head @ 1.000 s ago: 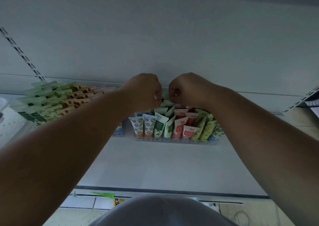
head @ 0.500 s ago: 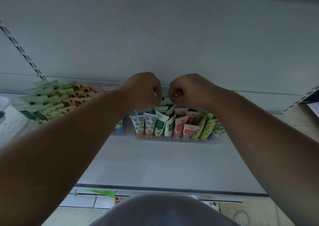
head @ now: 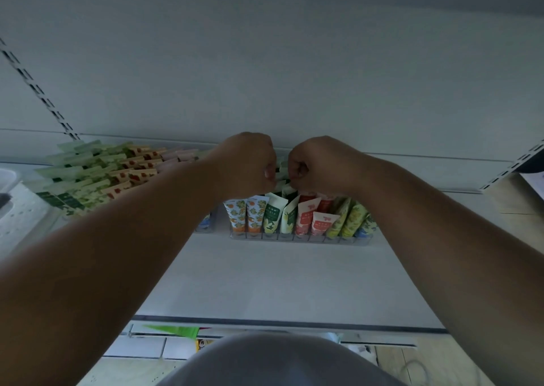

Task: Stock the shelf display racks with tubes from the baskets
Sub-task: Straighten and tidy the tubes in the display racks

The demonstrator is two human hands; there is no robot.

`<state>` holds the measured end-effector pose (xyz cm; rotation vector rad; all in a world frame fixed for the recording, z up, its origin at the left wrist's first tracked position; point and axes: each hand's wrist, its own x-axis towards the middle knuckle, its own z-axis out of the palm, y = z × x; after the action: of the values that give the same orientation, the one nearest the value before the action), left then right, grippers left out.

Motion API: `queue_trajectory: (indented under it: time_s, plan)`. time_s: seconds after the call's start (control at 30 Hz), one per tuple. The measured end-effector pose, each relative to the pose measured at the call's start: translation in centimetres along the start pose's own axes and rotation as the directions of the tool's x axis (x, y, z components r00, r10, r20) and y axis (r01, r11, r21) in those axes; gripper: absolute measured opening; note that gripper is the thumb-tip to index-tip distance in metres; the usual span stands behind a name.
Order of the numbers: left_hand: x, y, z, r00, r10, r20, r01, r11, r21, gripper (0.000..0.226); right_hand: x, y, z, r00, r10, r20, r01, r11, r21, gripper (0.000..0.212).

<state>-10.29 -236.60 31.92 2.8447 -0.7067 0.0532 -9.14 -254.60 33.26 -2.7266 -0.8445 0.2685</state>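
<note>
Shelf (head: 294,282): a wide white board; it carries the racks and reaches across the whole view under a pale back wall (head: 294,61).
Slotted rails: one dark strip (head: 38,91) runs slanted at the far left, another (head: 518,164) at the far right.
Left rack (head: 88,179): many tubes stand in slanted rows, pale green ones and beige ones with red marks; the print is too small to read.
Middle rack (head: 300,237): a clear tray with upright tubes; from left, two orange fruit tubes (head: 245,215), green and white ones (head: 275,215), red and pink ones (head: 307,216), yellow-green ones (head: 347,217). The labels carry writing, but it is too blurred to read.
Left hand (head: 250,164): fingers curled, at the back of the middle rack; it seems to pinch the top of a pale green tube (head: 282,179), though the grip is mostly hidden.
Right hand (head: 318,164): also curled, just beside the left hand, on the same tube tops; what exactly it holds I cannot tell.
In the way: both forearms cover parts of the racks.
Lower edge: a green tag (head: 176,330) hangs under the shelf front.
</note>
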Motion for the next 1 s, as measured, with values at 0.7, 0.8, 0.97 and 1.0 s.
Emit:
queue_trajectory:
  time_s: [0.7, 0.8, 0.97, 1.0]
  plan:
    - [-3.0, 1.1, 1.1, 0.994, 0.046, -0.100, -0.052, 0.997, -0.054, 0.003, -2.3, -1.2, 0.5, 0.999, 0.003, 0.046, -0.005, 0.999, 0.050, 0.029]
    - [-3.0, 1.2, 1.3, 0.995, -0.004, -0.097, -0.001, 0.999, -0.047, 0.004, -2.2, -1.2, 0.7, 0.999, 0.001, 0.033, -0.001, 1.000, 0.005, 0.016]
    - [-2.9, 1.4, 1.4, 0.995, -0.044, -0.092, 0.042, 0.999, -0.026, 0.005, -2.0, -1.0, 1.0, 1.000, -0.018, -0.016, 0.018, 1.000, -0.013, 0.007]
    - [-2.9, 1.4, 1.5, 0.994, -0.052, -0.094, 0.049, 0.998, -0.028, 0.005, -2.0, -1.0, 1.0, 1.000, -0.020, -0.017, 0.019, 1.000, -0.013, 0.006]
